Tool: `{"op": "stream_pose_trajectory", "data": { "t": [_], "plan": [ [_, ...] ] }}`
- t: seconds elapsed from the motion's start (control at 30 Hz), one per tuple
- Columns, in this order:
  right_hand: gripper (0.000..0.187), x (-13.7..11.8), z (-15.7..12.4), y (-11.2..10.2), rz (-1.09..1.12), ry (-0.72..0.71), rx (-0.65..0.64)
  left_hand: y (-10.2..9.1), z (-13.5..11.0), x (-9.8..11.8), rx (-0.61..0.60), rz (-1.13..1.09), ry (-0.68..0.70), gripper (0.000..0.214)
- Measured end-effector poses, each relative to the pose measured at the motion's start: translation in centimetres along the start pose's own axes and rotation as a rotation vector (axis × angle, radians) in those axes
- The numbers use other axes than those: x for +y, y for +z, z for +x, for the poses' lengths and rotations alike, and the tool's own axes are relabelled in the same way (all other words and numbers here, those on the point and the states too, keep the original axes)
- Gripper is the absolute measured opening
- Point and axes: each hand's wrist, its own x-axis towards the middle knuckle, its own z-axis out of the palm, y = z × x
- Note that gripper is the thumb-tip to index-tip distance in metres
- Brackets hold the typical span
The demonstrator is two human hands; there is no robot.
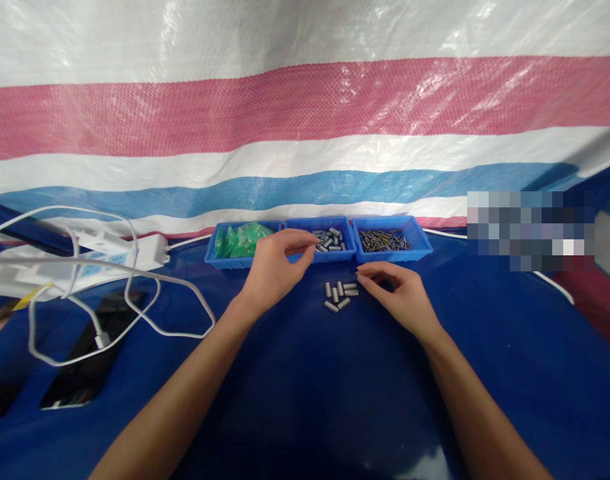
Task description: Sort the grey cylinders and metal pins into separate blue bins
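Note:
My left hand (281,261) is over the front of the middle blue bin (321,257), which holds small grey metal cylinders (331,239). Its thumb and fingertips come together in a pinch, and anything between them is too small to make out. Several more cylinders (335,293) lie loosely grouped on the dark blue tabletop in front of that bin. Just right of this group is my right hand (399,293), thumb and forefinger closed together at the tips. Whether a small part sits between those tips I cannot tell.
The right blue bin (397,256) holds many screws (385,240). Green plastic bags (242,239) fill the left blue bin (235,263). White cables (169,273), a power strip (152,253) and a black phone (92,353) lie at left. A striped plastic sheet (305,107) hangs behind.

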Motion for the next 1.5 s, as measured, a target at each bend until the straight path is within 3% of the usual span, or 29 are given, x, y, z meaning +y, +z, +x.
{"op": "stream_pose_trajectory", "data": {
  "t": [0.07, 0.2, 0.3, 0.77, 1.0, 1.1, 1.23, 1.37, 1.5],
  "plan": [
    [0.019, 0.1, 0.0, -0.6, -0.129, -0.037, -0.021, -0.2, -0.1, 0.4, -0.148, 0.057, 0.060, 0.018],
    [0.019, 0.7, 0.1, -1.0, -0.259, -0.067, -0.054, -0.2, -0.6, 0.9, -0.605, 0.208, 0.201, 0.023],
    [0.018, 0.9, 0.2, -1.0, -0.287, -0.105, -0.069, 0.3, -0.9, 0.6, -0.726, 0.337, 0.211, 0.024],
    [0.015, 0.9, 0.2, -0.6, -0.290, -0.119, -0.066, 1.1, -1.4, 0.1, -0.702, 0.522, 0.236, 0.019],
    [0.016, 0.6, 0.3, -0.7, -0.287, -0.117, -0.064, 1.0, -1.4, 0.1, -0.643, 0.563, 0.179, 0.019],
    [0.015, 0.5, 0.3, -0.6, -0.291, -0.120, -0.060, 0.7, -1.3, 0.4, -0.604, 0.433, 0.151, 0.023],
    [0.016, 0.1, 0.1, -0.4, -0.232, -0.144, 0.000, 0.5, -1.0, 0.7, -0.532, 0.082, 0.101, 0.017],
    [0.015, -0.6, -0.2, -0.1, -0.047, -0.140, 0.039, 0.7, -1.0, 1.0, -0.414, -0.132, 0.045, 0.011],
    [0.019, -1.2, -0.6, 0.2, 0.162, -0.088, -0.042, 1.0, -1.0, 1.2, -0.330, -0.252, -0.075, 0.017]
  ]
}}
